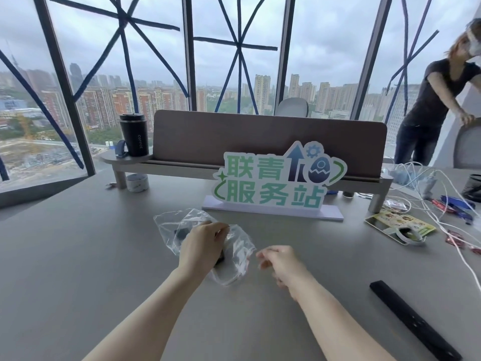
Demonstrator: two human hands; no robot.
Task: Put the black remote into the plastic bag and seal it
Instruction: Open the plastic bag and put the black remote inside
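Observation:
A clear crumpled plastic bag [235, 252] lies on the grey table [78, 256] in front of me. A dark object, apparently the black remote [180, 234], shows through the plastic and is mostly hidden under my left hand [203, 243]. That hand rests on the bag, and its fingers pinch the plastic near the top edge. My right hand [279, 264] hovers just right of the bag with its fingers loosely curled. Its fingertips sit at the bag's right corner; whether they hold the plastic is unclear.
A long black bar [413, 321] lies at the near right. A green-lettered sign [276, 183] stands behind the bag before a desk shelf [260, 142] with a black tumbler [134, 135]. White cables [426, 204], tape and packets clutter the right. A person [432, 105] stands far right.

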